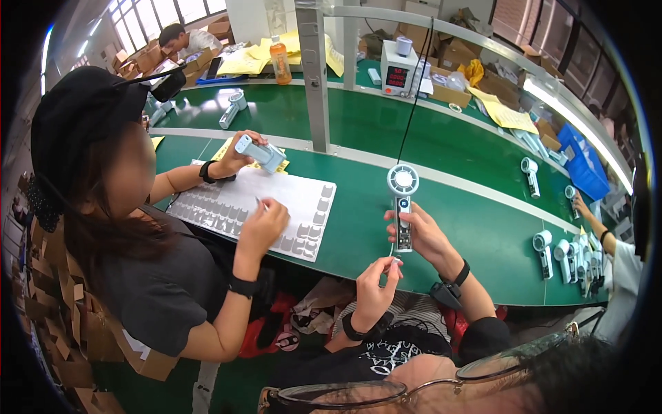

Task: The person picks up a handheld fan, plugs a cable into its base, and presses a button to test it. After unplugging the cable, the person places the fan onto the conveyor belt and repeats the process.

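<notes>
A light blue handheld fan (403, 210) stands upright in front of me, its round head up and the front of its handle uncovered, with parts showing inside. My right hand (429, 241) is wrapped round the handle from the right. Just below the fan's lower end, my left hand (378, 288) pinches the end of a thin white cable (393, 254). Whether that end touches the fan, I cannot tell. Behind the fan, a black cord (415, 96) hangs down from the overhead rail.
At my left a co-worker holds a light blue fan body (261, 153) over a white sheet of grey stickers (324, 207). Several fans (543, 252) lie at the right, near another person's arm. Beyond the metal post (314, 76) stand an orange bottle (280, 61) and a power supply (398, 69).
</notes>
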`<state>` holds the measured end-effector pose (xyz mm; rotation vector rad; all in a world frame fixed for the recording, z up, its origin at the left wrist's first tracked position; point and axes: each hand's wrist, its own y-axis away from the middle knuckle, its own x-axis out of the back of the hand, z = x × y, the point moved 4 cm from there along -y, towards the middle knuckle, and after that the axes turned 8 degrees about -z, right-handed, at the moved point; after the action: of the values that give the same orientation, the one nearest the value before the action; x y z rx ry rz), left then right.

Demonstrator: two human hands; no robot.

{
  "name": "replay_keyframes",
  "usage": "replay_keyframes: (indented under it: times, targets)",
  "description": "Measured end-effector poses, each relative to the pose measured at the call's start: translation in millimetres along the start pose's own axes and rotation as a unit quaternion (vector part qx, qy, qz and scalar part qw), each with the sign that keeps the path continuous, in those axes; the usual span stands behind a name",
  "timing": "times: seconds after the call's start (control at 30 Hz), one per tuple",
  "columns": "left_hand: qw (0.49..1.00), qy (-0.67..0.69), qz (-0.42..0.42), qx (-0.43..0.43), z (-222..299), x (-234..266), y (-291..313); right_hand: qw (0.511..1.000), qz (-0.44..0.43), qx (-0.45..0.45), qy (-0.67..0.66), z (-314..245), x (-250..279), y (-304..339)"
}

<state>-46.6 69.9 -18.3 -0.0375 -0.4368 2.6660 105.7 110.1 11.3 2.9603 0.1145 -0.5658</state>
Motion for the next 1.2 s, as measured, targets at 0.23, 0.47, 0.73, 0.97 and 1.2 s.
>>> replay_keyframes:
  times: [0.23,0.47,0.73,0.97,1.2]
  targets:
    - [0.999,-0.02,-0.021,-0.024,12.7,-4.7,2.1,0.986,0.005,0.095,-0.137,10.9,-3.3,18.1]
    - [0.997,-0.041,-0.036,-0.053,23.3,-13.0,-2.0,0.97,-0.01,0.151,-0.19,3.6,-13.8,33.8]
    - [0.997,-0.017,-0.047,-0.056,29.3,-20.2,-1.6,0.937,-0.031,0.193,-0.29,10.3,-12.1,37.1]
    - [0.998,0.001,-0.061,-0.001,31.7,-27.3,-5.7,0.918,-0.041,0.185,-0.349,15.8,-5.9,38.9]
    - [0.992,-0.095,-0.063,-0.046,37.5,-32.8,-11.3,0.929,0.032,0.231,-0.287,11.5,0.3,45.2]
